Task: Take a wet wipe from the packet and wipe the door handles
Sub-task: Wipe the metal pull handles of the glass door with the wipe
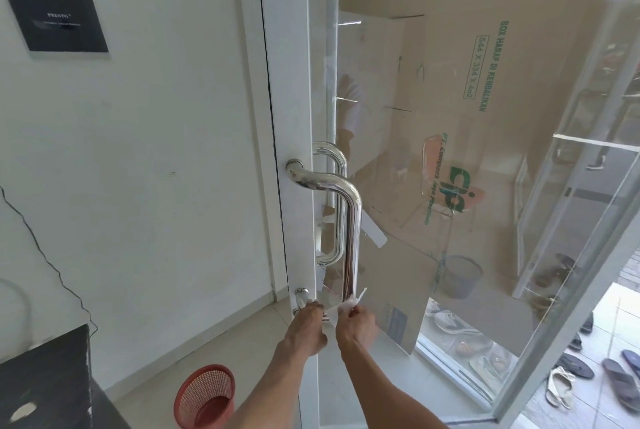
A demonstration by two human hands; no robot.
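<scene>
A polished steel pull handle [352, 220] runs down the near face of a glass door, and a second handle [334, 207] sits behind the glass on the far side. Both my hands are at the handle's lower end. My right hand [356, 323] pinches a crumpled white wet wipe [349, 304] against the bottom of the bar. My left hand [308, 323] grips the bottom bend of the handle by its lower mount [302, 295]. The wipe packet is not in view.
The door's white frame [291, 82] meets a white wall with a black sign [57, 21]. A red mesh bin [205, 395] stands on the floor lower left, beside a dark counter [52, 380]. Cardboard boxes [485, 82] fill the room beyond; several shoes [588, 373] lie outside right.
</scene>
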